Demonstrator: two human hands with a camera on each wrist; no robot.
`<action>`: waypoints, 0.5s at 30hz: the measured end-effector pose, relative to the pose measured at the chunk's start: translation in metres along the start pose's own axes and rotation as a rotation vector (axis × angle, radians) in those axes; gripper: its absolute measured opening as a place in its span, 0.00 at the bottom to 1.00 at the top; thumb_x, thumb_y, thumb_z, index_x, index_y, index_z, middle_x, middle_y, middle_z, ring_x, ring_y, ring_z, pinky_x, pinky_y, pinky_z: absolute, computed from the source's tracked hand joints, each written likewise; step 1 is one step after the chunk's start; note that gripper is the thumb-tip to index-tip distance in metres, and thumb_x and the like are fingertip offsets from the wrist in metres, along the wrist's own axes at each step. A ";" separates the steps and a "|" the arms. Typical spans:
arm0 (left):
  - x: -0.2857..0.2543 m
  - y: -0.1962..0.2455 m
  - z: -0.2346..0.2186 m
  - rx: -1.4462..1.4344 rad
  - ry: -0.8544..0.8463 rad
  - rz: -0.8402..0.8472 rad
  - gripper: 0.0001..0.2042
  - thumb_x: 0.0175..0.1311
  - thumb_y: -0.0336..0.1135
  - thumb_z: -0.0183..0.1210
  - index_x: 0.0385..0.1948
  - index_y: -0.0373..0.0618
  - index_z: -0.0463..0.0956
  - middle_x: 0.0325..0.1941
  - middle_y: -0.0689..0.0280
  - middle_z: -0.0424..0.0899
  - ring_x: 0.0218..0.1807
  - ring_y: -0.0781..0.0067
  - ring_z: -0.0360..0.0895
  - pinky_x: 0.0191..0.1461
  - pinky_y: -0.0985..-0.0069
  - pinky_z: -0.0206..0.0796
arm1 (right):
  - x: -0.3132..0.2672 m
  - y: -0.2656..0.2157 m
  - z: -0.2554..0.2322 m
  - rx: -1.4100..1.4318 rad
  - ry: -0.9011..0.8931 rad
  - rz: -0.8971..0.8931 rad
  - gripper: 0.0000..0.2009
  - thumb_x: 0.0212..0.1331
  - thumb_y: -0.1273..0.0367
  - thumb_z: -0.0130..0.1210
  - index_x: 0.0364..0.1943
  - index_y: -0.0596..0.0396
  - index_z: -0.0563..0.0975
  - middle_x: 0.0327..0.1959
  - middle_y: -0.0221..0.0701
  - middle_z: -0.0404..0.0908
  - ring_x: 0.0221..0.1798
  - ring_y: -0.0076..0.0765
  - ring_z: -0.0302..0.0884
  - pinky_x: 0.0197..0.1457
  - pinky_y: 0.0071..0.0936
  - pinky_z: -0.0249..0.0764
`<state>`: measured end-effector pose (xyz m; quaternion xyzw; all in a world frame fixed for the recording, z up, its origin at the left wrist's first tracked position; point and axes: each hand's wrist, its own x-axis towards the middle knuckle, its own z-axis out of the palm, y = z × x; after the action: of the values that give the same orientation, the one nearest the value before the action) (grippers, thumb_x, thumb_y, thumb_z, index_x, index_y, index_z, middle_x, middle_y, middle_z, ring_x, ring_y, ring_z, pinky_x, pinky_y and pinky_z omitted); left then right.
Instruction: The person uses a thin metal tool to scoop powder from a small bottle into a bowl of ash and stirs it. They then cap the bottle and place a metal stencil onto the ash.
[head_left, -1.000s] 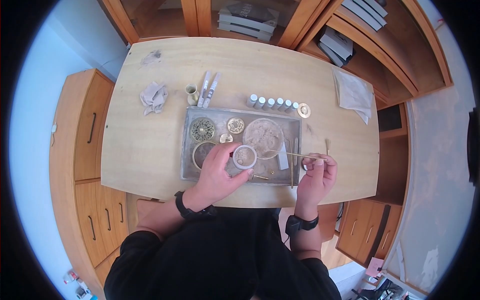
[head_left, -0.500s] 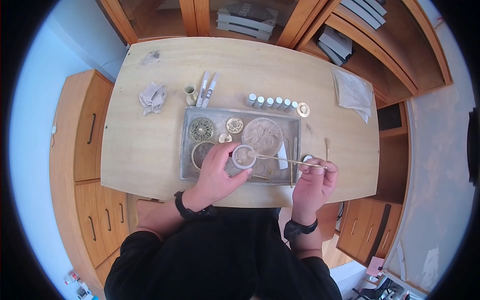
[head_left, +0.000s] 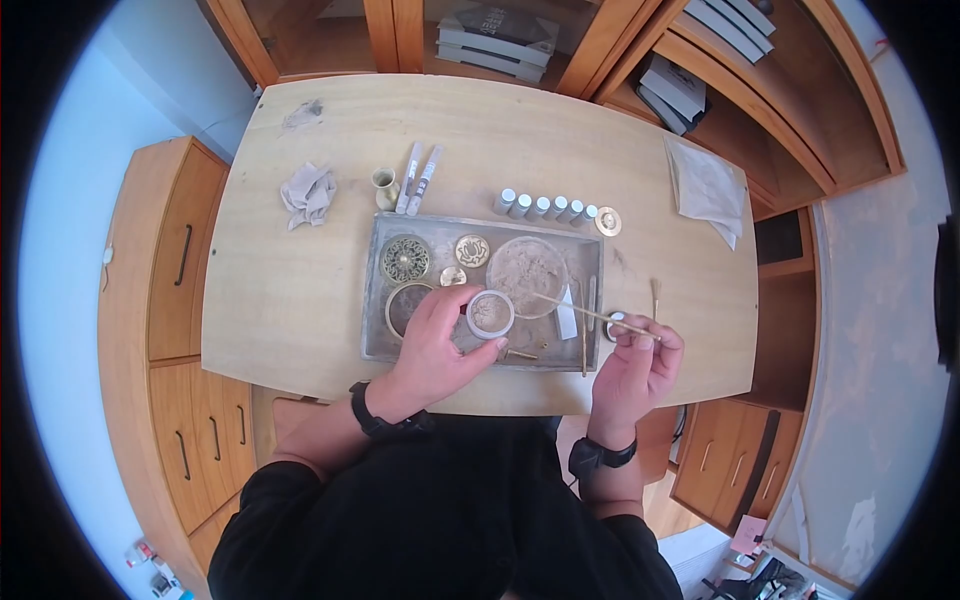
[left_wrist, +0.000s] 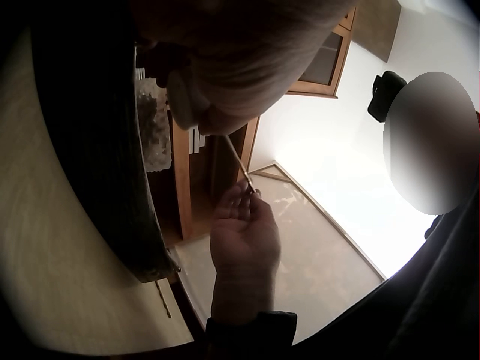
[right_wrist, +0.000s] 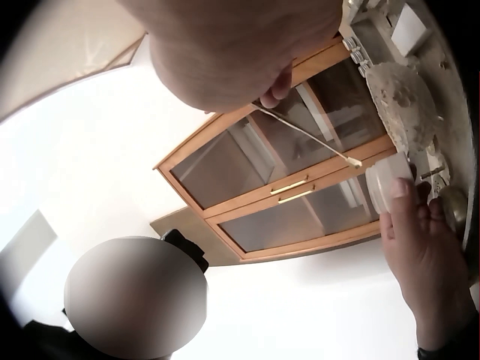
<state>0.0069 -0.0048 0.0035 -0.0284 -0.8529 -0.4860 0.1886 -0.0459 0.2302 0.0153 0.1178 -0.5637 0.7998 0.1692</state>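
Note:
My left hand (head_left: 438, 340) grips a small round white jar (head_left: 491, 314) by its sides, over the front of the grey tray (head_left: 368, 343). Greyish-brown powder shows inside the open jar. Between its thumb and fingers, my right hand (head_left: 638, 372) pinches a long thin spoon (head_left: 590, 312). The spoon's small tip (right_wrist: 352, 161) is apart from the jar in the right wrist view; from the head view it overlaps the edge of a round dish of powder (head_left: 530, 262). The palm hides the grip in the right wrist view.
The tray also bears an openwork brass lid (head_left: 405, 259), a brass ring-rimmed bowl (head_left: 396, 305), a patterned brass disc (head_left: 472, 250) and a white block (head_left: 567, 318). Behind it stand several small vials (head_left: 541, 206) and a brass vase (head_left: 384, 186). A brush (head_left: 656, 290) stands at right.
The spoon tip went left from the powder dish to the jar's mouth, then back right, away from it. The powder's surface in the jar looks different. My left hand has stayed put.

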 end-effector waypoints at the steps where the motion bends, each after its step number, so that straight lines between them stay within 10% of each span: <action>1: 0.000 0.000 0.000 0.001 -0.001 -0.003 0.29 0.52 0.33 0.76 0.57 0.38 0.75 0.52 0.53 0.83 0.53 0.49 0.81 0.57 0.58 0.73 | 0.003 0.004 -0.002 -0.034 0.031 0.026 0.07 0.77 0.75 0.50 0.54 0.58 0.73 0.49 0.43 0.84 0.47 0.35 0.83 0.55 0.33 0.80; 15: 0.001 0.000 0.002 0.003 -0.011 0.005 0.29 0.52 0.33 0.76 0.57 0.37 0.75 0.52 0.53 0.83 0.52 0.50 0.80 0.56 0.60 0.74 | 0.001 0.018 -0.020 -0.263 0.048 0.100 0.07 0.77 0.72 0.52 0.52 0.61 0.75 0.46 0.39 0.86 0.43 0.28 0.84 0.51 0.25 0.79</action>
<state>0.0051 -0.0034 0.0032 -0.0328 -0.8545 -0.4843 0.1852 -0.0539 0.2433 -0.0071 0.0470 -0.6645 0.7292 0.1565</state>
